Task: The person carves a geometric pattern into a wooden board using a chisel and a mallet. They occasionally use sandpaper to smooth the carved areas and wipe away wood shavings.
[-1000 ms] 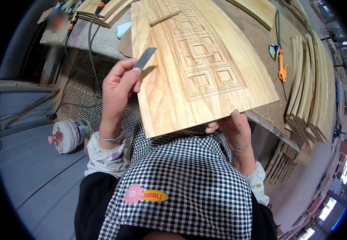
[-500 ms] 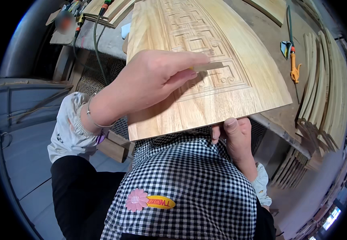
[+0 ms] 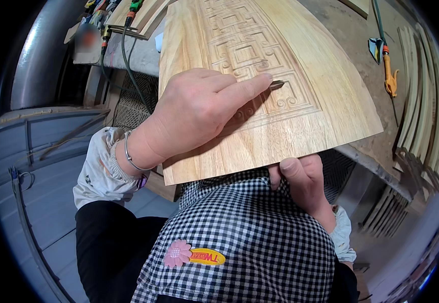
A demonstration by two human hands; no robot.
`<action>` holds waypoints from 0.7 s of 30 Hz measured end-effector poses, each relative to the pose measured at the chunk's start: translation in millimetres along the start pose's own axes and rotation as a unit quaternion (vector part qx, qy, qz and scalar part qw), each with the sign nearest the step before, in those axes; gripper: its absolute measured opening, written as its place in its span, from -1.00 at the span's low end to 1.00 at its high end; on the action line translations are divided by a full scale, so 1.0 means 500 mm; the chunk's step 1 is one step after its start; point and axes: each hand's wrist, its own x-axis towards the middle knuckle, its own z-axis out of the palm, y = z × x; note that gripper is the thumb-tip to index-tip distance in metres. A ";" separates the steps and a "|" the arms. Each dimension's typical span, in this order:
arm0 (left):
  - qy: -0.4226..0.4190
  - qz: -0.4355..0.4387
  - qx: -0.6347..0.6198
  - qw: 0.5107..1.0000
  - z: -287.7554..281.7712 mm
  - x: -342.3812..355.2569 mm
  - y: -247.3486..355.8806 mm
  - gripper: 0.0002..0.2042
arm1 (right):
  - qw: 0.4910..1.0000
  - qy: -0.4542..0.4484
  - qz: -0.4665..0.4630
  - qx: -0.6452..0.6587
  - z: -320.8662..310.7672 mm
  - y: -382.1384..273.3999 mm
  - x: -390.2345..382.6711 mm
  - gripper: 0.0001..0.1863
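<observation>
At the left of the frame a grey painted floor (image 3: 37, 202) lay below the seated person's black trouser leg (image 3: 108, 247). In the upper left, black cables (image 3: 123, 55) hung from a cluttered bench edge. Left of centre, the left hand (image 3: 199, 108), a thin silver bangle (image 3: 131, 156) on its wrist, lay on the pale carved rectangular wooden panel (image 3: 260, 131), fingers closed around a small dark metal scraper blade (image 3: 276, 84) whose tip alone showed past the forefinger; the forefinger ran along the blade, apparently to steer it in the carved fret border. The panel filled the centre, sloping from the bench down to the black-and-white checked apron (image 3: 239, 237), a tilt that seemingly brought the carving close to the eye. At lower centre-right, the right hand (image 3: 300, 182) clasped the panel's near edge, thumb on top, presumably bracing it. At far right an orange-handled tool (image 3: 390, 76) lay beside a stack of curved wooden strips (image 3: 421, 111).
</observation>
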 end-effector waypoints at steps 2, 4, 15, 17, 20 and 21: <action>-0.009 -0.008 -0.003 1.000 -0.001 0.000 0.004 -0.61 | 0.999 -0.016 -0.026 -0.027 -0.004 0.000 0.002 -0.49; 0.001 -0.020 -0.026 0.999 0.006 0.000 0.002 -0.61 | 0.997 -0.017 -0.046 -0.054 -0.002 0.000 0.004 -0.46; -0.047 -0.228 -0.473 0.850 0.000 -0.004 -0.028 -0.65 | 0.996 0.010 -0.058 -0.074 0.007 0.002 -0.004 -0.46; -0.006 -0.208 -0.381 0.901 0.014 -0.014 -0.026 -0.66 | 0.996 -0.003 -0.035 -0.082 0.002 -0.004 -0.006 -0.42; 0.033 -0.087 -0.175 0.980 0.023 -0.013 -0.022 -0.65 | 0.992 -0.010 -0.066 -0.106 -0.001 0.000 -0.005 -0.40; 0.028 -0.071 -0.160 0.984 0.022 -0.011 -0.022 -0.65 | 0.992 0.000 -0.075 -0.104 0.001 0.003 -0.003 -0.42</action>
